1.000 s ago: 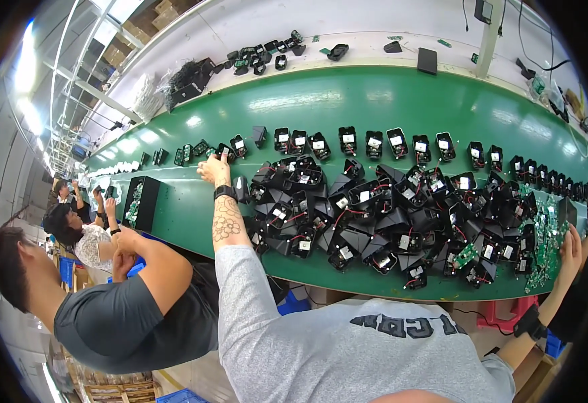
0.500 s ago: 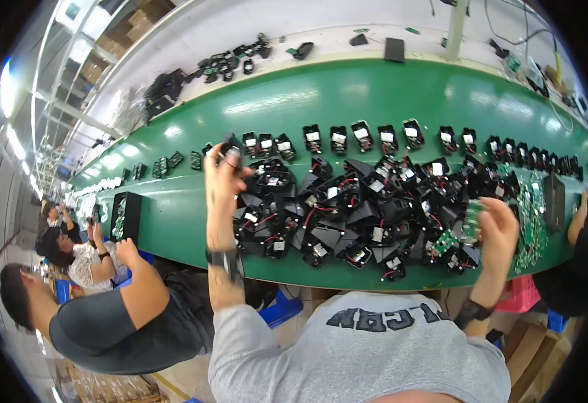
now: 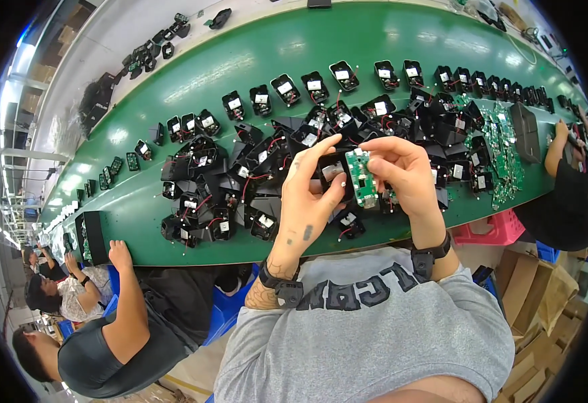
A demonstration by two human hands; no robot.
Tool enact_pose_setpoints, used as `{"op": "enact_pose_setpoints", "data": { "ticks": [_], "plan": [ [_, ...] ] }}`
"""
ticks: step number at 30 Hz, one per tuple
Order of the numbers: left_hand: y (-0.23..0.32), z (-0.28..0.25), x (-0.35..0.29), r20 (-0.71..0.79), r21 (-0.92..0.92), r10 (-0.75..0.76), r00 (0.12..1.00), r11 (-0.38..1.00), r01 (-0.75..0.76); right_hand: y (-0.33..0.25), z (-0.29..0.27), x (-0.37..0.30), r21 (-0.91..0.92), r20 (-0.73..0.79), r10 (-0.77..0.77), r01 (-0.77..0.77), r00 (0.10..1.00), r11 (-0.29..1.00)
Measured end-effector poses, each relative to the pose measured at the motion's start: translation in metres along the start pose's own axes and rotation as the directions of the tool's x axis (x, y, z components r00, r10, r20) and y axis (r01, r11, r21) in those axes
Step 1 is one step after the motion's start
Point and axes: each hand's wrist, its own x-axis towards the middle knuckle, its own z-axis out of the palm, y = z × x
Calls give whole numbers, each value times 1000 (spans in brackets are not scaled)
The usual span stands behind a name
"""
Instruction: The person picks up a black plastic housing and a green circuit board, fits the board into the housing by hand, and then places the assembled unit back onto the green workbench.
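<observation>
My left hand (image 3: 306, 205) is closed around a small black plastic housing (image 3: 333, 169), thumb and fingers on its sides. A pale part shows inside the housing. With thumb and fingers, my right hand (image 3: 409, 180) grips a green circuit board (image 3: 359, 180) by its right edge. The board stands upright, close beside the housing and partly in front of it. Whether the two touch, I cannot tell. Beneath and beyond both hands spreads a heap of black housings (image 3: 267, 158) with red wires and white labels.
A row of black housings (image 3: 285, 89) crosses the green table (image 3: 193, 87). Loose circuit boards (image 3: 505, 158) lie in a pile at right, next to a black box (image 3: 525, 133). Another black box (image 3: 91, 236) is at left, near a co-worker's hand (image 3: 120, 255).
The view has shifted. My left hand has come in from the left with a dark housing, and my right hand has moved left with the circuit board, so both now meet before me.
</observation>
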Motion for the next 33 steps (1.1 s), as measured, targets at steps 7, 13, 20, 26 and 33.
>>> {"op": "enact_pose_setpoints", "data": {
  "ticks": [7,13,20,26,33],
  "plan": [
    [3,7,0,20,140,89,996,986,-90,-3,4,-2,-43,18,24,-23,1000,999],
    [-7,4,3,61,66,65,996,995,-69,-4,2,-7,-143,14,30,-27,999,989],
    [-3,9,-4,259,-467,-138,956,849,249,-1,0,-7,-488,16,-241,218,970,845],
    [-8,17,-1,126,-175,-46,991,982,68,0,5,-6,-663,177,-592,540,786,518],
    [-8,23,0,87,-218,-21,996,975,39,14,3,-4,-710,233,-630,572,741,410]
  ]
}}
